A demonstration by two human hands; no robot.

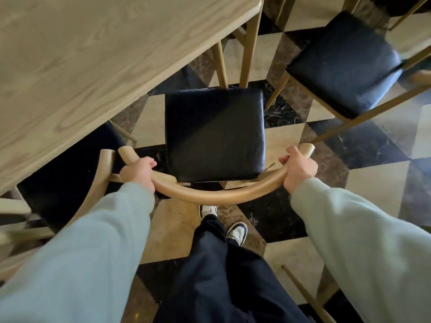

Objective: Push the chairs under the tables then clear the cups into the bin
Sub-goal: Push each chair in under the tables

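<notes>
Two hands, left hand (138, 170) and right hand (299, 169), gripping chair (214, 134) backrest, seemingly beside table (93, 54)

A café or restaurant dining room: a long wooden table (81, 66) at upper left, matching wooden chairs (345, 64) with dark cushioned seats, and a checkered marble floor (377, 183).

Lighting was dim and warm; a diagonal shadow crossed the chair seat (214, 134) between the hands; edges blurred, bowed.
</notes>
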